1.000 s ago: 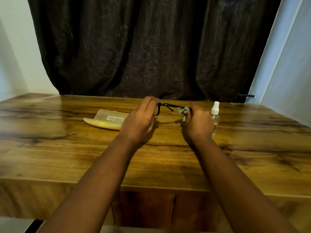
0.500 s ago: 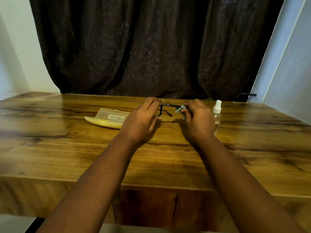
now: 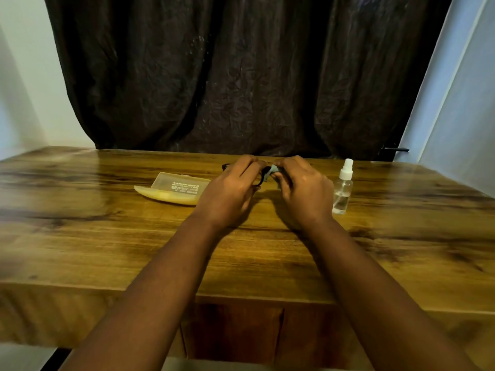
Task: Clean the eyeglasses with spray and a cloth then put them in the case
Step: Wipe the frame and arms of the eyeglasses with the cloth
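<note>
both forearms stretched forward over the glossy, grained wooden table (image 3: 107,236). left hand (image 3: 230,191) curled round the black-framed eyeglasses (image 3: 263,174), held above the tabletop; right hand (image 3: 302,191) pinching a pale, soft cloth (image 3: 274,168) against them. beside the left hand, translucent yellowish case (image 3: 171,188) lying open; just right, clear spray bottle (image 3: 342,188) upright.

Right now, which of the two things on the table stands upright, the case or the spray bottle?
The spray bottle, clear with a white nozzle, stands upright beside the right hand. The yellowish case lies flat by the left hand.
</note>
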